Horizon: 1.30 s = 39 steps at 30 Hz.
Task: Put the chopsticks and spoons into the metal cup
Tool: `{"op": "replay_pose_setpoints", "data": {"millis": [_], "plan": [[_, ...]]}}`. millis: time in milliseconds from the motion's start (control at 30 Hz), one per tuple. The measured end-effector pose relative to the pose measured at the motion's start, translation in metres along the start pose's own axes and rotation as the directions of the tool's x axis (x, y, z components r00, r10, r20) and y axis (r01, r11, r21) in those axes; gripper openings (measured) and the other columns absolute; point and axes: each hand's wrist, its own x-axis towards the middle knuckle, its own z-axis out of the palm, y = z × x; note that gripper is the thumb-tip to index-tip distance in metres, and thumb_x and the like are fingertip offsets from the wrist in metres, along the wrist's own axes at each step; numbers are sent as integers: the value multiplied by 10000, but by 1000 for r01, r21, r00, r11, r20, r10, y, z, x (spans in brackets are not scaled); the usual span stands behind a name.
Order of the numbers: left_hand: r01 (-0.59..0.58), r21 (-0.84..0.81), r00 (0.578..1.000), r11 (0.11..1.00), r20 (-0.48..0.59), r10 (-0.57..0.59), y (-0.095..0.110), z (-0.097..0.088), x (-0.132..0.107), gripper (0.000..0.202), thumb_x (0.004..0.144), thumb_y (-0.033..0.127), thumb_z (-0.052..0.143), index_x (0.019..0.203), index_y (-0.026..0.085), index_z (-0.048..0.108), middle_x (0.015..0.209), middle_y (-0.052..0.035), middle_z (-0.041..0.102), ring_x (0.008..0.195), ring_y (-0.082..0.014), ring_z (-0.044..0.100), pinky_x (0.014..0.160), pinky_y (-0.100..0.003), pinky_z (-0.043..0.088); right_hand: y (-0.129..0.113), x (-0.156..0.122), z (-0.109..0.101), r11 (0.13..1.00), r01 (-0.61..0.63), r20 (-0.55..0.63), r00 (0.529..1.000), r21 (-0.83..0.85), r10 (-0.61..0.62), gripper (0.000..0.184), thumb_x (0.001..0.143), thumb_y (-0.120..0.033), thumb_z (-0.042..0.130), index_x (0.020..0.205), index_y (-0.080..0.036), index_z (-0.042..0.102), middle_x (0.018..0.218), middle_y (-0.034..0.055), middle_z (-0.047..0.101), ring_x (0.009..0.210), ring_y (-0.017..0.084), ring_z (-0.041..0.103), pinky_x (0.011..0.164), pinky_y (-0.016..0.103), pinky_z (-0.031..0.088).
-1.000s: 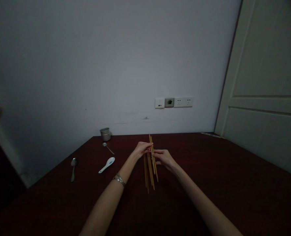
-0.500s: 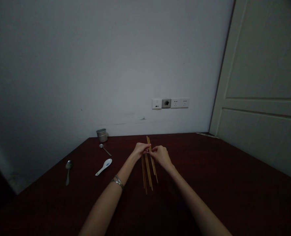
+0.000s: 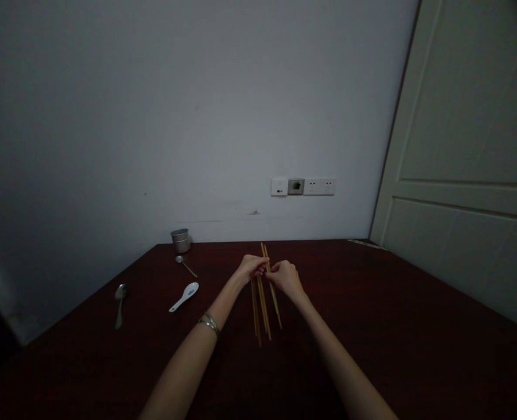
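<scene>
Several light wooden chopsticks stand out from between my two hands, fanned slightly, their longer ends pointing toward me and shorter ends toward the wall. My left hand is closed around the upper part of the bunch. Close against it, my right hand pinches chopsticks on the right side of the bunch with thumb and fingers. Fingertips partly hide where the sticks are gripped. A metal bracelet circles my left wrist.
On the dark red table, a white ceramic spoon, a metal spoon and a small long-handled spoon lie to the left. A metal cup stands near the wall. Sockets are set in the wall.
The chopsticks at the right of the bunch have drawn closer together at their near ends. Both hands stay almost in place.
</scene>
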Motion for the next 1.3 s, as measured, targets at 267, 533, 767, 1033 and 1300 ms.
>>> {"op": "replay_pose_setpoints", "data": {"millis": [267, 533, 767, 1033, 1300], "plan": [[-22, 51, 999, 998, 33, 20, -4, 3, -3, 205, 629, 263, 676, 557, 92, 589, 436, 16, 518, 367, -49, 449, 388, -178, 350, 0, -5, 3, 997, -63, 5, 998, -54, 64, 254, 602, -376, 617, 760, -179, 643, 822, 107, 663, 771, 223, 628, 565, 227, 385], [-29, 216, 998, 976, 55, 17, -14, 1, 4, 313, 675, 364, 620, 524, 93, 577, 429, 0, 523, 342, -54, 424, 373, -190, 316, 7, -2, 9, 987, -91, 43, 994, -132, 98, 216, 610, -326, 614, 752, -164, 629, 827, 115, 664, 800, 241, 629, 594, 239, 411], [-65, 266, 989, 962, -110, 97, -13, -33, 19, 297, 760, 323, 524, 583, 91, 577, 436, 9, 517, 318, -44, 394, 362, -175, 294, 10, -7, 16, 957, -48, 73, 995, -285, 72, 277, 609, -263, 623, 857, -141, 606, 902, 146, 644, 835, 258, 620, 638, 279, 445], [14, 239, 987, 971, -161, 26, -21, -49, 22, 301, 788, 268, 484, 549, 97, 546, 416, 15, 492, 319, -48, 394, 372, -184, 319, 2, -14, 24, 944, -9, 123, 991, -331, 53, 272, 633, -228, 609, 886, -130, 590, 943, 162, 625, 864, 278, 610, 668, 316, 463], [56, 220, 982, 974, -186, -14, -23, -52, 19, 283, 765, 295, 520, 568, 95, 562, 434, 13, 508, 336, -45, 406, 391, -180, 342, 2, -14, 23, 941, -18, 150, 986, -339, 73, 263, 635, -228, 611, 880, -135, 591, 959, 171, 619, 868, 284, 608, 658, 318, 462]]}}
